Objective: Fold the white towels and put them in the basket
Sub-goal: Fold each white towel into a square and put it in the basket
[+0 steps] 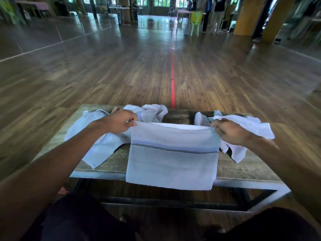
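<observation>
A white towel [172, 159] with a dark checkered stripe hangs doubled over in front of me, above a low wooden table [243, 169]. My left hand [119, 121] pinches its upper left corner, and my right hand [229, 132] pinches its upper right corner. The towel's lower edge drops past the table's near edge. Loose white towels lie crumpled on the table: one at the left [97, 146], one at the back middle [151, 113], one at the right [248, 131] behind my right hand. No basket is in view.
The table has a metal frame [260, 186], and my knees sit just below its near edge. Beyond it stretches a wooden floor with a red line [172, 80]. Far back stand a green chair [196, 23], tables, yellow pillars and people.
</observation>
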Available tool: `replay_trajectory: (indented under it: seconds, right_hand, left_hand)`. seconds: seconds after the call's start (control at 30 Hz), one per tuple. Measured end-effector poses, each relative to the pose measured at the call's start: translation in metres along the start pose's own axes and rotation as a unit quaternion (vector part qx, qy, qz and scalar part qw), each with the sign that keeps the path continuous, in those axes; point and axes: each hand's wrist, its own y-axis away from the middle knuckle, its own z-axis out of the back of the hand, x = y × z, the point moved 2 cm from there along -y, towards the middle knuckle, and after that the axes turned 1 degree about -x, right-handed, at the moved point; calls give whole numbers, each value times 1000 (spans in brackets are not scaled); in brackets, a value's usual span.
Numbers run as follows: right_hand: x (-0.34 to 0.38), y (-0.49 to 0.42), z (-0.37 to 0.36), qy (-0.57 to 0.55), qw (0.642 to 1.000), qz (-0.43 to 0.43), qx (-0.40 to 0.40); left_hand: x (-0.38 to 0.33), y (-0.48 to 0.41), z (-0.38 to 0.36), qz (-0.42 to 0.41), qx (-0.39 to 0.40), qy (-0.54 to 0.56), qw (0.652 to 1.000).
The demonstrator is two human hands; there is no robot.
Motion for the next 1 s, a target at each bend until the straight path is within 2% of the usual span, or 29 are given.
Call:
replay_trajectory:
  seconds: [0.13,0.27,0.37,0.5,0.63,0.73,0.87,1.0]
  right_hand:
    - [12,19,31,-50,998,7,29]
    - [21,33,54,15,998,-2,67]
    - [30,36,69,-56,993,-12,99]
    - [37,39,98,-145,987,-31,60]
    - [36,39,116,-67,997,-10,26]
    - [33,39,122,-64,998,5,22]
    - [37,38,135,-86,996,13,25]
    - [34,36,152,-193,979,-29,61]
  left_hand:
    - [-6,16,26,-6,1,19,1000]
    - [-13,30,49,-24,-4,59,998]
    - [-19,37,65,-21,-13,62,998]
    - [-24,42,81,-26,-34,39,998]
    - [-26,47,97,-45,-39,15,998]
    - [-28,49,104,-69,-73,-27,995]
    - [-35,49,113,-70,-94,-32,993]
    - [-36,49,125,-78,-100,-4,992]
